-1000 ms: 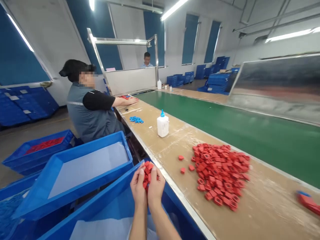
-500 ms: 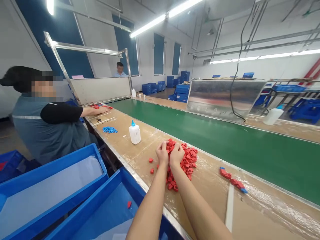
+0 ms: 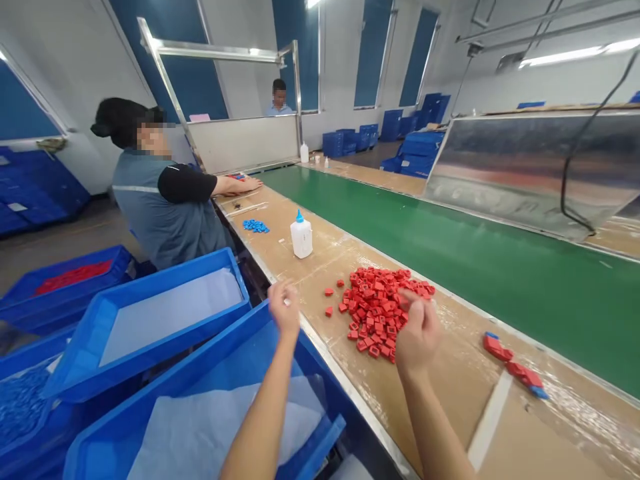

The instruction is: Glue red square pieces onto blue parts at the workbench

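A heap of small hollow red plastic pieces [image 3: 377, 310] lies on the brown tabletop, with a few loose ones to its left. My right hand [image 3: 419, 333] is at the heap's right side, blurred, its index finger stretched over the pieces and its thumb apart. To the left, my left hand [image 3: 285, 308] hovers above the rim of the nearest blue tray [image 3: 200, 367], clear of the heap. Its fingers are curled in, and a small pale spot shows among them; what it holds, if anything, is unclear. White sheeting [image 3: 225, 427] lines the tray.
A white bottle with a blue tip [image 3: 301, 237] stands beyond the heap, near small blue pieces [image 3: 256, 226]. Joined red-and-blue pieces [image 3: 515, 365] lie at right. A green conveyor belt [image 3: 400, 217] runs alongside. A co-worker [image 3: 155, 187] sits at far left; more blue trays [image 3: 170, 313] stand nearby.
Both hands were cupped together at the heap; they have parted, the left moving back over the tray, the right staying by the heap. The red piece in the tray no longer shows. The view turned left.
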Demonstrator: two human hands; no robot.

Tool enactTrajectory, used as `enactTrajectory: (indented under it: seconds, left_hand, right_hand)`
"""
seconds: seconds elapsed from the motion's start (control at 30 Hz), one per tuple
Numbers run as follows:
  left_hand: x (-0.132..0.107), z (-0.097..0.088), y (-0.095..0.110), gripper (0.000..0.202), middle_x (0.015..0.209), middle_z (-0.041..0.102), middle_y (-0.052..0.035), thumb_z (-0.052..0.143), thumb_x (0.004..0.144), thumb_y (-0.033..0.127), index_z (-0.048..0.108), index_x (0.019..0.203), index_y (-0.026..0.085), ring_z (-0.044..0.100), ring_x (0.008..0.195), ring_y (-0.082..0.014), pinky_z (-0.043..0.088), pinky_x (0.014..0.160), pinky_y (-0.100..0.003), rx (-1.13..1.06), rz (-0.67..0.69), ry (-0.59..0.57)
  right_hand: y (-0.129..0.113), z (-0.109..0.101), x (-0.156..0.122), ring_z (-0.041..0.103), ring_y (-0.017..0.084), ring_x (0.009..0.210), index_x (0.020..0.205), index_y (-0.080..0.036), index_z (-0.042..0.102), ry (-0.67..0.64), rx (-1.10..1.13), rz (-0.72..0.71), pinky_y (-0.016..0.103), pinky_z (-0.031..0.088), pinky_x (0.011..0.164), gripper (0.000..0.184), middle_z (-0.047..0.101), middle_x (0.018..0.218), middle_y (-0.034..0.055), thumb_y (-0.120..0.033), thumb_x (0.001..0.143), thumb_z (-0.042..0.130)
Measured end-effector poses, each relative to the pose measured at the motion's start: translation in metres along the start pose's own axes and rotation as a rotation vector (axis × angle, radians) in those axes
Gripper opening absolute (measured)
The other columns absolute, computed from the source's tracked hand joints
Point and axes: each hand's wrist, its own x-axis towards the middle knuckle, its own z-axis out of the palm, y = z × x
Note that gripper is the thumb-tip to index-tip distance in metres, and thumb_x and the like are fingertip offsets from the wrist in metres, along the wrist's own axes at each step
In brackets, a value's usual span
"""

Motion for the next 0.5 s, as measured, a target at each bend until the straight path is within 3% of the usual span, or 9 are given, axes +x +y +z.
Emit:
enactTrajectory:
  seconds: [0.1,0.17,0.3,0.4,0.5]
  left_hand:
    - [-0.038,-0.068,-0.06,0.024,0.112,0.061,-0.0087,0.053,0.093,0.031,0.06,0.109,0.015,0.059,0.104,-0.0234,0.048,0.093,-0.048,0.199,-0.202,0.0]
    - [-0.068,-0.085,-0.087,0.024,0.108,0.063,-0.0075,0.058,0.09,0.031,0.061,0.107,0.015,0.061,0.098,-0.0217,0.051,0.089,-0.045,0.288,-0.279,-0.103]
    - [-0.101,-0.076,-0.102,0.029,0.112,0.063,-0.008,0.06,0.09,0.035,0.06,0.112,0.016,0.062,0.096,-0.0207,0.054,0.084,-0.042,0.382,-0.335,-0.282]
    - [-0.09,-0.06,-0.092,0.031,0.117,0.062,-0.009,0.059,0.091,0.036,0.059,0.116,0.017,0.062,0.099,-0.0212,0.055,0.085,-0.042,0.382,-0.297,-0.324]
    - [-0.065,-0.048,-0.075,0.034,0.118,0.062,-0.0086,0.061,0.09,0.036,0.059,0.117,0.017,0.062,0.102,-0.0235,0.056,0.085,-0.042,0.327,-0.222,-0.306]
  right_hand:
    - [0.001,-0.03,-0.064,0.067,0.023,0.083,0.092,-0.014,0.07,-0.203,-0.002,0.046,0.035,0.053,0.078,0.04,0.071,0.089,0.0104,-0.047,0.092,0.047]
    - [0.011,-0.044,-0.094,0.067,0.023,0.074,0.09,-0.013,0.071,-0.29,-0.017,0.089,0.032,0.053,0.068,0.039,0.072,0.08,0.0097,-0.047,0.091,0.051]
    - [0.033,-0.076,-0.118,0.067,0.023,0.071,0.094,-0.014,0.072,-0.412,-0.08,0.169,0.031,0.053,0.066,0.04,0.071,0.077,0.0089,-0.049,0.09,0.053]
    - [0.042,-0.099,-0.124,0.067,0.022,0.072,0.096,-0.015,0.071,-0.462,-0.104,0.238,0.029,0.052,0.067,0.043,0.07,0.078,0.0076,-0.053,0.09,0.051]
    - [0.044,-0.106,-0.13,0.066,0.021,0.075,0.1,-0.015,0.069,-0.485,-0.059,0.27,0.029,0.052,0.069,0.044,0.069,0.079,0.0074,-0.053,0.092,0.048]
